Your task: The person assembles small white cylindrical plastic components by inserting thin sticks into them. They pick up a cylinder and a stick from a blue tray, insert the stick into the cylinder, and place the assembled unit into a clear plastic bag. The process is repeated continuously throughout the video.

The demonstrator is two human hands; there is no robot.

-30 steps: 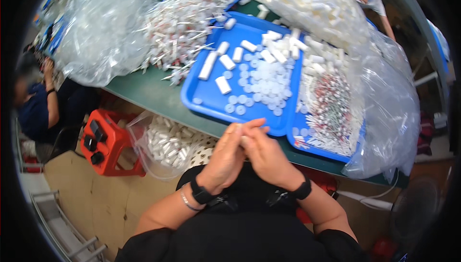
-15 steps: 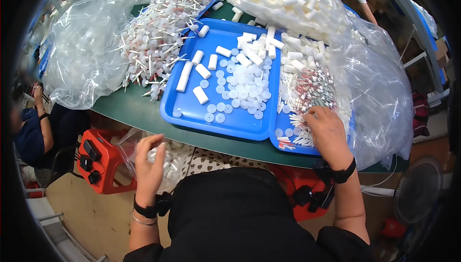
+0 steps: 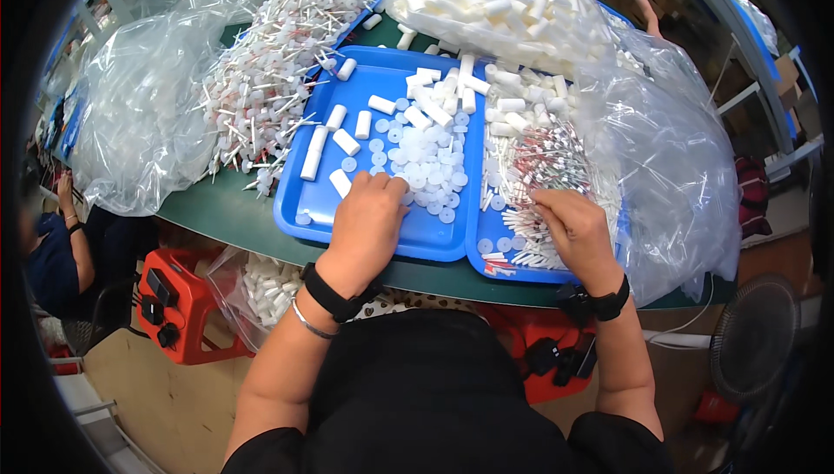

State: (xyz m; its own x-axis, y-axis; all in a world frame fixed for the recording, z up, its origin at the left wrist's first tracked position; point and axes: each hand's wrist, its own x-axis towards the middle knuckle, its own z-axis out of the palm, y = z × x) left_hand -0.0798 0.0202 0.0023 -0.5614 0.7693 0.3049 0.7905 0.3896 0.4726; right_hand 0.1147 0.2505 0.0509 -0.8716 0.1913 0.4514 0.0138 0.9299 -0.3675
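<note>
My left hand (image 3: 367, 224) reaches over the near edge of the large blue tray (image 3: 306, 198), fingers bent down and close together beside a heap of translucent white discs (image 3: 426, 161). Its fingertips are hidden, so what they pinch does not show. White cylinders (image 3: 346, 143) lie scattered in the same tray. Over the right blue tray (image 3: 543, 275), my right hand (image 3: 575, 232) is closed in a pinch at the edge of a pile of thin red and white sticks with metallic-looking bits (image 3: 547, 161). Anything between its thumb and forefinger is too small to make out.
At the left, a heap of sticks fitted with discs (image 3: 261, 74) rises beside a clear plastic bag (image 3: 143, 109). A large bag of white cylinders (image 3: 495, 5) lies behind the trays. Crumpled plastic (image 3: 669, 170) borders the right. Red stools (image 3: 187, 300) and a fan (image 3: 754, 326) stand below.
My left hand has moved up and right from beside the table's front edge into the large tray, its fingers now bent. My right hand stays at the stick pile. The view has shifted slightly.
</note>
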